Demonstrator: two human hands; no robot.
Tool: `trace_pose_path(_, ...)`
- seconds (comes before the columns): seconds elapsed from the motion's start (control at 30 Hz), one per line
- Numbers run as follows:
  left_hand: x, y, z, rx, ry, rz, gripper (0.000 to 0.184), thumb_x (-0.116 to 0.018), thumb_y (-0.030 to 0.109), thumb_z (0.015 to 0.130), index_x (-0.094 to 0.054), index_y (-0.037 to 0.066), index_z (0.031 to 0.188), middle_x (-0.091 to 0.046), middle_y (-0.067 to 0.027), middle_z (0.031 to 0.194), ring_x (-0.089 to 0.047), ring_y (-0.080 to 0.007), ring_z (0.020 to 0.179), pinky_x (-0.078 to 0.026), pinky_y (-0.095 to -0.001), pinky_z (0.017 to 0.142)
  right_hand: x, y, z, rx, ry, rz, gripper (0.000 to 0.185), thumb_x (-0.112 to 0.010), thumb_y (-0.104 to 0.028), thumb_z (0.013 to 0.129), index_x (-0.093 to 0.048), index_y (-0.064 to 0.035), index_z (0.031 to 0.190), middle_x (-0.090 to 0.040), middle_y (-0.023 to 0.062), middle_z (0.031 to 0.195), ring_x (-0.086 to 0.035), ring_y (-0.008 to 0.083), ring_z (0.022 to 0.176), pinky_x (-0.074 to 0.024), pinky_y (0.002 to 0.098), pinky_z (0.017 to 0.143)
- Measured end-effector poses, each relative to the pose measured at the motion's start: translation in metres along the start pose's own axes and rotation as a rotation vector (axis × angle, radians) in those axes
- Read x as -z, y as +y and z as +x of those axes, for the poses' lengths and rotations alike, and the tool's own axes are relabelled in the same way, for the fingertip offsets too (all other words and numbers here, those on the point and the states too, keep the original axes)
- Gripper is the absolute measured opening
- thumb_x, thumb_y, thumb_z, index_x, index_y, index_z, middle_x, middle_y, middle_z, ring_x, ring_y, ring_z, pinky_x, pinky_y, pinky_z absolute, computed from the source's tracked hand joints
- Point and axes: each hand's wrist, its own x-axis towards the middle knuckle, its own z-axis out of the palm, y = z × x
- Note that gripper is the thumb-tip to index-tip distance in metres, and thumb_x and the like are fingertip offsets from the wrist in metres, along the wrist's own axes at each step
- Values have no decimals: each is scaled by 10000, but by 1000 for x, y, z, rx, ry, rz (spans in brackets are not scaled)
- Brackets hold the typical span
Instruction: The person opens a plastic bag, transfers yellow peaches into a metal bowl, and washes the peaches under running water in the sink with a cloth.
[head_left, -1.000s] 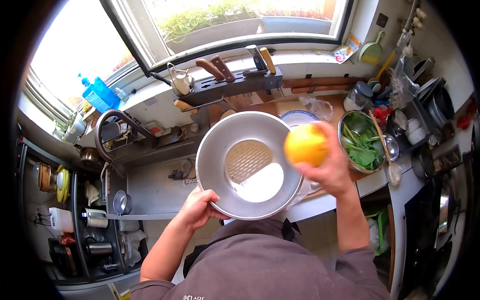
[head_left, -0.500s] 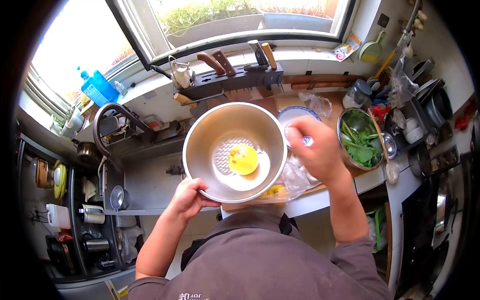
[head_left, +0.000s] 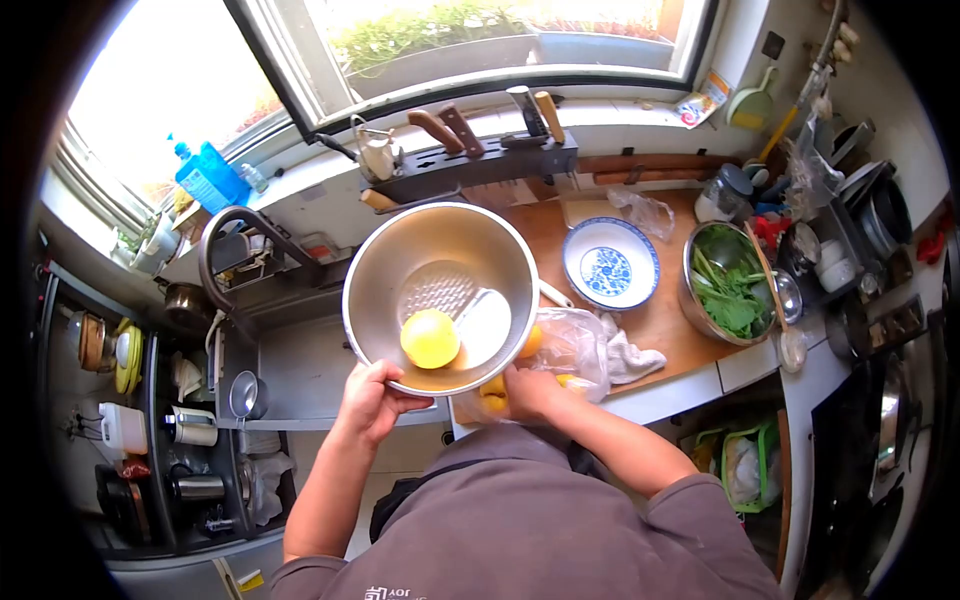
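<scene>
My left hand (head_left: pixel 375 402) grips the near rim of a deep steel basin (head_left: pixel 500 260), thumb over the edge, and holds it tilted above the counter. One round yellow fruit (head_left: pixel 430 338) lies inside, against the near wall by a dimpled patch. Just right of the basin, my right hand (head_left: pixel 535 393) reaches down among more yellow fruit (head_left: pixel 494 400) at a clear plastic bag (head_left: pixel 580 345). Its fingertips are hidden by the fruit and the basin, so its grasp does not show. A white cloth (head_left: pixel 632 358) lies beside the bag.
A blue-and-white bowl (head_left: pixel 610 265) stands on the wooden board (head_left: pixel 690 350). To its right is a steel bowl of leafy greens (head_left: pixel 730 285) with chopsticks across the rim. A knife rack (head_left: pixel 470 165) is below the window. The sink (head_left: pixel 300 360) lies left.
My right hand has come down from above the blue-and-white bowl to the fruit and bag. The basin has shifted slightly left, and the fruit inside has rolled left and nearer me.
</scene>
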Motion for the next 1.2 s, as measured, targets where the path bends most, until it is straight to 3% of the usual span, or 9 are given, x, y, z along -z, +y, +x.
trace_pose_path(0.23, 8, -6, 0, 35, -49, -31, 359, -420, 2, 731, -397, -74, 1081, -567, -240, 949, -638, -356, 745, -579, -469, 592, 45, 16, -42, -25, 125, 415, 826, -718, -468, 603, -409, 53, 1164, -562, 237, 1084, -572, 321, 997, -447, 375, 869)
trace_pose_path(0.43, 0, -6, -6, 7, 18, 34, 363, -423, -1, 731, -420, -91, 1083, -579, -226, 946, -638, -351, 745, -578, -472, 582, 116, 33, -108, 214, 485, 1001, 881, -808, -258, 609, -305, 18, 1277, -493, 116, 1164, -502, 200, 1078, -421, 334, 904)
trace_pose_path(0.57, -10, -10, -3, 49, -85, 40, 385, -415, -8, 731, -410, -81, 1110, -582, -228, 944, -638, -357, 740, -581, -467, 582, 156, -18, -100, 368, 779, 234, 834, -779, -269, 606, -313, -22, 1253, -509, 168, 1101, -538, 292, 1012, -426, 377, 872)
trace_pose_path(0.7, -11, -17, 0, 106, -171, 38, 372, -409, 3, 751, -368, -56, 1115, -567, -236, 961, -640, -353, 725, -585, -451, 575, 143, -34, -46, 340, 515, -329, 787, -732, -338, 590, -403, -8, 1225, -528, 143, 944, -539, 271, 918, -421, 354, 797)
trace_pose_path(0.9, -24, -15, -8, 100, -116, 93, 421, -409, 11, 771, -327, -20, 1182, -575, -233, 960, -642, -373, 682, -587, -409, 500, 130, -20, -39, 331, 409, -432, 655, -711, -293, 626, -472, -27, 1175, -547, 150, 976, -535, 270, 956, -412, 357, 824)
trace_pose_path(0.97, -27, -18, -7, 96, -122, 112, 429, -406, 4, 765, -320, -21, 1184, -568, -230, 972, -642, -374, 685, -588, -404, 502, 143, -11, -49, 637, 757, -171, 422, -671, -230, 694, -556, -58, 1063, -585, 117, 981, -551, 262, 942, -414, 368, 832)
trace_pose_path(1.03, -20, -22, -3, 127, -119, 99, 443, -404, 1, 760, -310, -18, 1193, -564, -230, 978, -642, -371, 685, -588, -406, 502, 151, -2, -71, 541, 1104, 21, 128, -635, -153, 745, -601, -43, 800, -622, 73, 708, -603, 234, 677, -473, 345, 675)
trace_pose_path(1.1, -20, -23, -2, 150, -116, 86, 457, -403, -2, 756, -300, -14, 1201, -559, -230, 984, -643, -367, 685, -588, -407, 502, 134, 13, -92, 149, 1155, 593, 115, -599, -134, 768, -589, -21, 750, -591, 88, 613, -594, 182, 594, -468, 318, 574)
trace_pose_path(1.2, -23, -22, -5, 98, -66, 139, 472, -405, -2, 750, -289, -9, 1207, -561, -224, 978, -642, -358, 687, -586, -416, 503, 88, 59, -84, -8, 855, 711, 150, -558, -145, 791, -582, -6, 739, -585, 100, 592, -584, 137, 580, -454, 303, 534)
